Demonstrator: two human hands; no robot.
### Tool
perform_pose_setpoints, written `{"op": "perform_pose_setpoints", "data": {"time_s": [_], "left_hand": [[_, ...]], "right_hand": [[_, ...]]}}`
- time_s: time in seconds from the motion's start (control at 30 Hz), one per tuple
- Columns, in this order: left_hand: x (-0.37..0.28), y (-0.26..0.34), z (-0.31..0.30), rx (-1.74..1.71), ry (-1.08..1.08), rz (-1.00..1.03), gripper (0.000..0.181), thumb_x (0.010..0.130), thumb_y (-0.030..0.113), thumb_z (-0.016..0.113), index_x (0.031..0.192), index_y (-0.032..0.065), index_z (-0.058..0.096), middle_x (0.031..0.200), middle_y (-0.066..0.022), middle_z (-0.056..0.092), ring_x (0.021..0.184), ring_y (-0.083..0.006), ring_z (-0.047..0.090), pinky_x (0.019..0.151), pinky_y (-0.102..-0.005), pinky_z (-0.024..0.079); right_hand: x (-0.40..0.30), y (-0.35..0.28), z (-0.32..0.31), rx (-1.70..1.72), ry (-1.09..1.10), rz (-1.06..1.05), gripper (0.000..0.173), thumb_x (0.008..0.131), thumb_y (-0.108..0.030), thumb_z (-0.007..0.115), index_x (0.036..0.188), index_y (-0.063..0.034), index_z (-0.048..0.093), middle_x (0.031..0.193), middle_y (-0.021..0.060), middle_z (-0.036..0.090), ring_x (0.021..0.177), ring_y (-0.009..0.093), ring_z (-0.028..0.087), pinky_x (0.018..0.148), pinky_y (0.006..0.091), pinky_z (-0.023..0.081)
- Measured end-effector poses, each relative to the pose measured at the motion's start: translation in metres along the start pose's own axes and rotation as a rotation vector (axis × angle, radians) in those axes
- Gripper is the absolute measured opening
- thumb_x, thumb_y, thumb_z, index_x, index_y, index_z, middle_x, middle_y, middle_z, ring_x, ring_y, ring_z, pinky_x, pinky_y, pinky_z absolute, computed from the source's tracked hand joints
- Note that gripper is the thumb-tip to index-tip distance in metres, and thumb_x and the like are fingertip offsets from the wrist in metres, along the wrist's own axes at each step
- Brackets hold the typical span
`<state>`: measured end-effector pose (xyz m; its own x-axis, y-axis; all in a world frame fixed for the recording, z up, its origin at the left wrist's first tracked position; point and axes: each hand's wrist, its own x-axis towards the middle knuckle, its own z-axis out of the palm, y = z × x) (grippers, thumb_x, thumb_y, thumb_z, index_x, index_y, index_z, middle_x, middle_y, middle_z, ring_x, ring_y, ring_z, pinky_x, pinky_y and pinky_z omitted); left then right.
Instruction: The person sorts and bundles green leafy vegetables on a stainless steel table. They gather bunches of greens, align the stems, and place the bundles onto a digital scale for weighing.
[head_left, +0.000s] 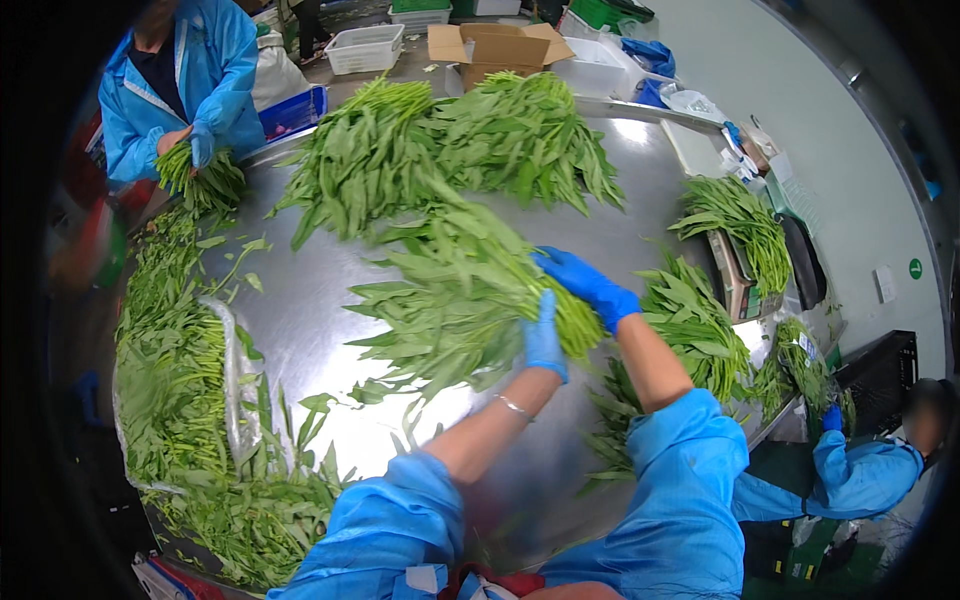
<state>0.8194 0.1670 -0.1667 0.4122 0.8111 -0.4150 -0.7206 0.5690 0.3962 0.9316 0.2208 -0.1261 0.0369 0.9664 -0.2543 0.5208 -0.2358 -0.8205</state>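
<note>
My left hand (545, 337), in a light blue glove, and my right hand (589, 285), in a darker blue glove, grip a large bunch of leafy water spinach (480, 277) by its stems. The stem ends point to the lower right, and the leaves fan out to the left over the steel table (300, 300). Behind it lie two large heaps of the same greens (367, 150). More bunches (690, 322) rest right of my right hand. A further bunch (750, 225) sits on a scale (731, 277).
Loose greens and a clear plastic bag (232, 375) line the table's left side. A co-worker (180, 82) at the upper left holds a bunch; another person (862, 472) stands at the lower right beside bagged greens (802, 360). An open cardboard box (502, 49) and crates stand beyond the far edge.
</note>
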Motion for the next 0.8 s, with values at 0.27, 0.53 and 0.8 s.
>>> {"op": "perform_pose_setpoints", "data": {"time_s": [0.27, 0.53, 0.8], "left_hand": [[0.001, -0.069, -0.017, 0.245, -0.033, -0.251, 0.080, 0.075, 0.025, 0.067, 0.138, 0.0092, 0.019, 0.132, -0.0085, 0.038, 0.116, -0.0221, 0.041, 0.095, -0.0349, 0.035], [-0.075, 0.064, -0.113, 0.713, -0.386, -0.012, 0.043, 0.083, 0.001, 0.050, 0.125, -0.0025, 0.040, 0.120, -0.0156, 0.050, 0.109, -0.0199, 0.049, 0.096, -0.0305, 0.038], [-0.157, 0.183, -0.178, 0.885, 0.057, 0.169, 0.032, 0.082, -0.003, 0.050, 0.114, -0.0014, 0.049, 0.103, -0.0095, 0.059, 0.098, -0.0147, 0.054, 0.089, -0.0261, 0.042]], "right_hand": [[-0.044, 0.094, -0.045, 0.006, 0.157, 0.037, 0.053, 0.089, -0.039, 0.044, 0.126, 0.0004, 0.042, 0.126, 0.0169, 0.046, 0.115, 0.025, 0.044, 0.099, 0.0319, 0.030], [-0.005, 0.095, -0.081, 0.340, 0.520, 0.137, 0.051, 0.085, -0.040, 0.052, 0.110, 0.0053, 0.054, 0.101, 0.0147, 0.059, 0.089, 0.021, 0.055, 0.082, 0.0307, 0.043], [-0.051, 0.017, -0.017, 0.107, 0.695, -0.042, 0.034, 0.086, -0.025, 0.053, 0.104, 0.0034, 0.057, 0.098, 0.0127, 0.059, 0.088, 0.020, 0.055, 0.083, 0.0306, 0.041]]}}
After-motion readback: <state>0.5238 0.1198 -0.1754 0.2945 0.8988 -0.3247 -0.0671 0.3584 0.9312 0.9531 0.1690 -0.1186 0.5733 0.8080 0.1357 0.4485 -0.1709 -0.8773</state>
